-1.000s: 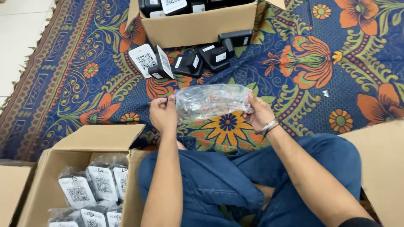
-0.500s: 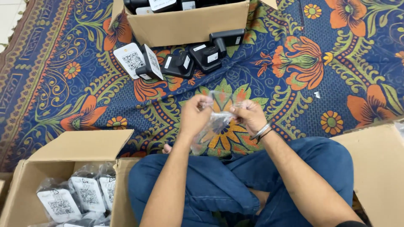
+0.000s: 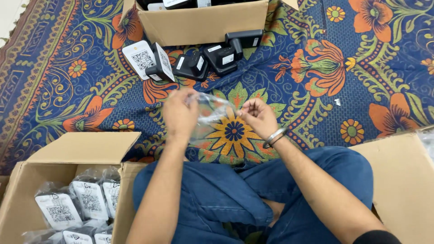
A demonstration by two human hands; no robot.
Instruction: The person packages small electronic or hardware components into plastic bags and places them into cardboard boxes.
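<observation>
Left hand: my left hand (image 3: 180, 113) pinches the left edge of a thin, clear, crinkled plastic bag (image 3: 209, 118), fingers closed on the film.
Right hand: my right hand (image 3: 258, 116), with a silver metal bangle (image 3: 274, 136) at the wrist, grips the bag's right edge between closed fingertips.
Bag position: the clear bag hangs between both hands, above my crossed legs in blue jeans (image 3: 235, 199) and over the patterned rug.
Bag axis: its long side runs roughly left to right between my hands; I cannot tell which end is the mouth.
Near box: the open brown cardboard box (image 3: 81, 151) at my left knee holds bagged items with white labels (image 3: 74, 205), standing side by side.
Far box: a second open cardboard box (image 3: 203, 25) lies ahead, with dark items inside.
Loose items: small black blocky devices (image 3: 212, 58) with white stickers lie on the rug just before the far box.
Rug: a woven blue rug (image 3: 352, 81) with orange flowers, flat and matte.
</observation>
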